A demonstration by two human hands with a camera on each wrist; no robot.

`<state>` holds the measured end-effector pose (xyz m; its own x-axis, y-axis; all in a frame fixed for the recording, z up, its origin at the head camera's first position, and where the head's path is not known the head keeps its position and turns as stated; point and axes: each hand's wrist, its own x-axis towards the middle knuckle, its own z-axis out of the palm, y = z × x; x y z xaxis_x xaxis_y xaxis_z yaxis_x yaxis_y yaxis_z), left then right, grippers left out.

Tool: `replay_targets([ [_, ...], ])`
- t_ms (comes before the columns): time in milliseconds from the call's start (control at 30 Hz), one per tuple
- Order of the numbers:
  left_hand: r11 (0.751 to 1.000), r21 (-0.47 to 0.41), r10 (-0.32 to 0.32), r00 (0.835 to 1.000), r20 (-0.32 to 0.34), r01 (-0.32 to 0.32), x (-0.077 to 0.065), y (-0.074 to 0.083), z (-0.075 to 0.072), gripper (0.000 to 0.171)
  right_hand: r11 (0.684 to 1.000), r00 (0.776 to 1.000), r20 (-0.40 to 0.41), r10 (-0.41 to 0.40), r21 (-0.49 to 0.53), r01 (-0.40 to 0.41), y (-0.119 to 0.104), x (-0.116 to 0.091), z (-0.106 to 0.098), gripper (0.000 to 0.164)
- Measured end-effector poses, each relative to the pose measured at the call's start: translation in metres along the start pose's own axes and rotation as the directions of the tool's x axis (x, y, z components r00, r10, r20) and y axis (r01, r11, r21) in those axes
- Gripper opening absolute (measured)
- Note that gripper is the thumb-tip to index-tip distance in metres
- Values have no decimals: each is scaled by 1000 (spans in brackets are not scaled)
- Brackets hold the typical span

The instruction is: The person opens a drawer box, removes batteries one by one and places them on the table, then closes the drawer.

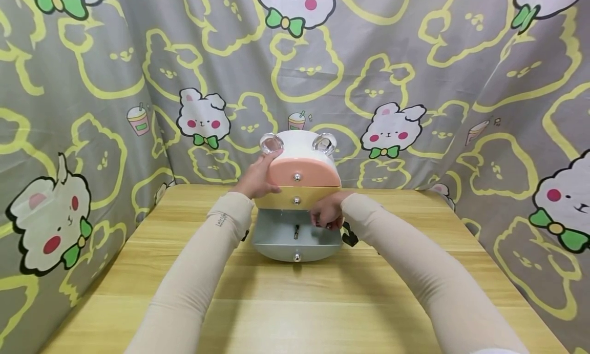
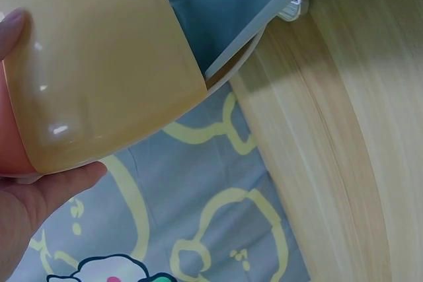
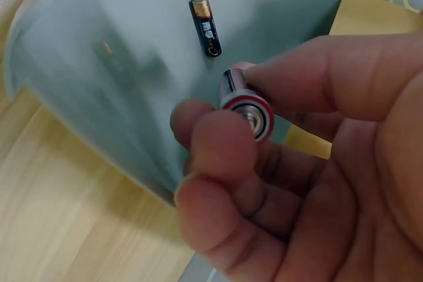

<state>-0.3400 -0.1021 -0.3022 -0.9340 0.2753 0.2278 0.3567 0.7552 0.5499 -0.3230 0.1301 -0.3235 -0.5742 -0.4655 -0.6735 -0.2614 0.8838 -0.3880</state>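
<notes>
A small drawer cabinet [image 1: 306,151] with a white top and clear round ears stands upright on the table. My left hand [image 1: 260,175] grips its left side around the orange drawer [image 1: 295,170] and yellow drawer [image 1: 276,198]. The grey-blue bottom drawer [image 1: 272,251] is pulled out. Over its right part, my right hand [image 1: 328,209] pinches a battery [image 3: 251,113] between thumb and fingers; its red-rimmed end faces the right wrist camera. A second battery, black and copper [image 3: 205,26], lies on the drawer floor. The fingers hide part of the held battery.
The wooden table [image 1: 295,313] spreads around the cabinet. A grey patterned curtain [image 1: 249,77] hangs behind it and on both sides. Silver knobs [image 1: 297,257] stick out from the drawer fronts. Dark straps [image 1: 349,235] show by the wrists.
</notes>
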Motion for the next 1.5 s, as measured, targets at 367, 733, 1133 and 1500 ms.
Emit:
replay_targets([
  [367,1000,3,0,1000,-1,0,0,0,0,112,999,999,-33,8,42,-7,13,-9,-4,27],
  [733,1000,-8,-3,1000,0,3,0,0,1,112,989,999,-42,-15,144,21,30,-20,-8,26],
  [1133,1000,-19,-4,1000,2,4,-1,0,0,112,987,996,-75,-47,151,58,44,-27,-8,15],
  [1500,1000,-11,9,1000,4,-9,0,-1,0,111,982,996,-83,-36,183,51,64,-30,-8,12],
])
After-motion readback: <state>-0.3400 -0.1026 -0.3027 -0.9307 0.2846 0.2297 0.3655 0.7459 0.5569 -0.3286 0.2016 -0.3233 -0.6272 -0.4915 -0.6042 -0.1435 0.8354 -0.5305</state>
